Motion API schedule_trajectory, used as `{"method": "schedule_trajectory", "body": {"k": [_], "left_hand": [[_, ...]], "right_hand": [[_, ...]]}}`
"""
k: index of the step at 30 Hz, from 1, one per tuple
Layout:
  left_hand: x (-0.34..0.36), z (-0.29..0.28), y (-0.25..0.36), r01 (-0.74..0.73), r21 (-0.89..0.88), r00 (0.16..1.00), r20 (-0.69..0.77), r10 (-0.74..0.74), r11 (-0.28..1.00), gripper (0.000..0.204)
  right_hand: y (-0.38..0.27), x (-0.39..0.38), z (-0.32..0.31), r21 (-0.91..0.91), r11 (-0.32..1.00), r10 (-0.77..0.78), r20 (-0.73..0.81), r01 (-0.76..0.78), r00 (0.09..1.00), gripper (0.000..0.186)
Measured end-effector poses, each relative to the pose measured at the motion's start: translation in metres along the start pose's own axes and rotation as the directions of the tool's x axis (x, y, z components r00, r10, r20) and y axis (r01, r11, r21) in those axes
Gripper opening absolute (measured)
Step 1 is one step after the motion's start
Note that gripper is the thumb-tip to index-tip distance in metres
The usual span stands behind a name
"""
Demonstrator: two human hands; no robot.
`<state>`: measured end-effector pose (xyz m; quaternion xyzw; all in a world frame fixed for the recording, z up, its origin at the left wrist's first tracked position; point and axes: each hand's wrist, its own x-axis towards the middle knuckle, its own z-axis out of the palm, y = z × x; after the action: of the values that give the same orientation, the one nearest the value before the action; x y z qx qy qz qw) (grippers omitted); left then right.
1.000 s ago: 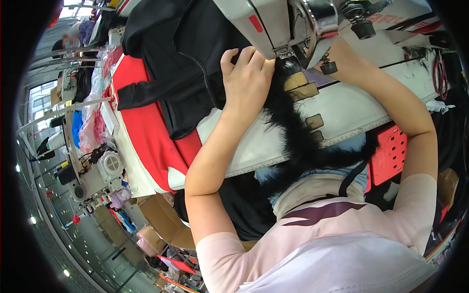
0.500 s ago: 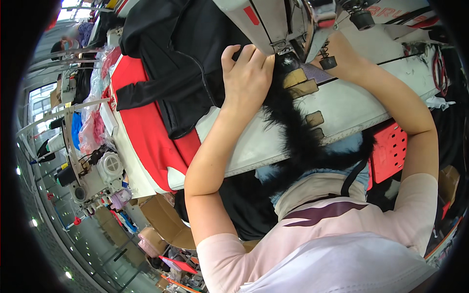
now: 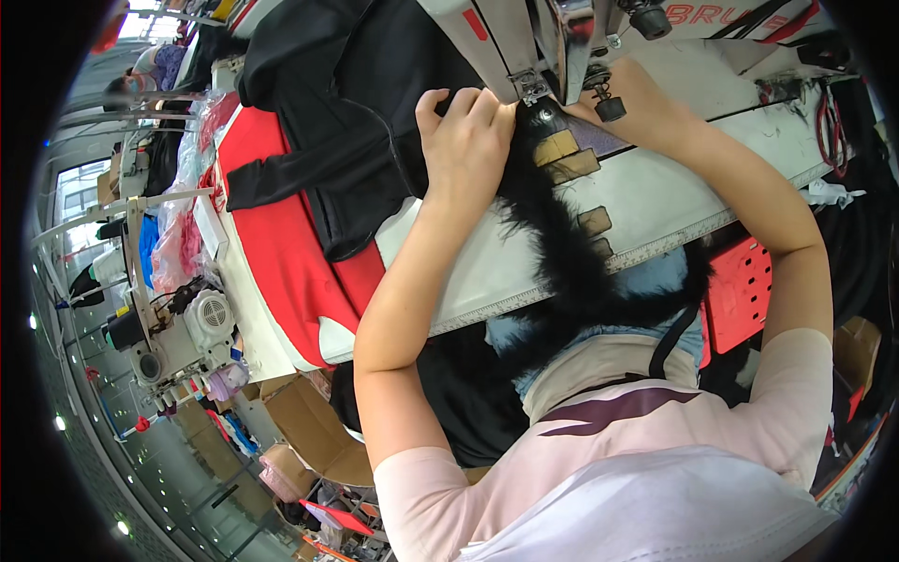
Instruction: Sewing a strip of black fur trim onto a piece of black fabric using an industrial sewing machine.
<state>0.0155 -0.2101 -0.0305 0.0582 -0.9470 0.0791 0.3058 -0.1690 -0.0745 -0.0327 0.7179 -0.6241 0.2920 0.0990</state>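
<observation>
A black garment (image 3: 323, 122) lies across the white sewing table, under the head of a sewing machine (image 3: 478, 42). From it a strip of black fur trim (image 3: 567, 244) runs down over the table's front edge into my lap. My left hand (image 3: 464, 145) is just left of the presser foot (image 3: 532, 89), its bent fingers closed on the black cloth. On the needle's other side my right hand (image 3: 641, 108) reaches in behind the machine's metal parts. Its fingertips are mostly hidden there, so its grip does not show.
Red fabric (image 3: 272, 215) lies under the garment on the left. Tan patches (image 3: 574, 165) are on the tabletop beside the fur. A red perforated crate (image 3: 740, 295) stands below the table at right, a cardboard box (image 3: 314, 426) at lower left. A person (image 3: 150, 75) sits at the far left.
The view has shifted slightly, moving the machine a little in the picture. Both hands keep nearly the same places by the needle, the left still on the black cloth.
</observation>
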Motion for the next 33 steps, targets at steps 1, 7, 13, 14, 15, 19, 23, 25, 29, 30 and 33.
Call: {"method": "schedule_trajectory", "body": {"k": [1,7,13,14,15,19,23,25,29,30,33], "left_hand": [[0.0,-0.001,0.0,0.008,0.004,1.0,0.003,-0.008,1.0,0.01],[0.007,-0.017,0.003,0.042,0.05,0.992,0.121,-0.048,0.998,0.007],[0.002,-0.027,0.017,0.006,-0.006,0.989,0.149,-0.005,1.0,0.012],[0.003,-0.025,0.021,-0.006,-0.015,0.993,0.119,0.008,1.0,0.012],[0.003,-0.023,0.025,-0.019,-0.029,0.996,0.09,0.021,0.999,0.013],[0.001,-0.016,0.025,-0.016,-0.016,0.996,0.091,0.018,1.0,0.019],[0.001,-0.015,0.023,0.01,-0.079,0.998,0.07,-0.004,0.997,0.018],[-0.002,-0.015,0.023,0.074,-0.05,0.993,0.099,-0.069,0.996,0.017],[-0.012,-0.018,0.022,0.138,0.017,0.981,0.136,-0.139,0.99,0.017],[-0.013,-0.018,0.021,0.107,0.003,0.987,0.118,-0.107,0.994,0.017],[-0.014,-0.016,0.017,0.055,-0.008,0.996,0.071,-0.054,0.998,0.019]], "right_hand": [[-0.001,0.0,0.0,0.003,1.0,0.009,-0.021,-0.009,1.0,0.026],[0.017,-0.003,0.003,-0.005,1.0,-0.014,0.067,0.015,0.998,0.021],[0.015,-0.002,-0.034,-0.099,0.988,-0.092,0.254,0.121,0.963,0.014],[0.018,-0.004,-0.036,-0.097,0.987,-0.101,0.255,0.13,0.962,0.014],[0.019,-0.009,-0.04,-0.087,0.985,-0.129,0.203,0.149,0.971,0.015],[0.008,-0.003,-0.043,-0.213,0.945,-0.222,0.147,0.25,0.964,0.024],[0.0,-0.008,-0.024,-0.029,0.969,-0.24,0.097,0.243,0.966,0.028],[-0.004,-0.004,-0.019,-0.024,0.961,-0.272,0.071,0.274,0.96,0.026],[-0.013,-0.001,-0.019,0.007,0.984,-0.179,0.115,0.179,0.977,0.022],[-0.021,0.009,-0.027,0.147,0.983,0.076,0.219,-0.11,0.973,0.022],[-0.014,0.0,-0.011,0.321,0.908,0.235,0.138,-0.268,0.962,0.024]]}}
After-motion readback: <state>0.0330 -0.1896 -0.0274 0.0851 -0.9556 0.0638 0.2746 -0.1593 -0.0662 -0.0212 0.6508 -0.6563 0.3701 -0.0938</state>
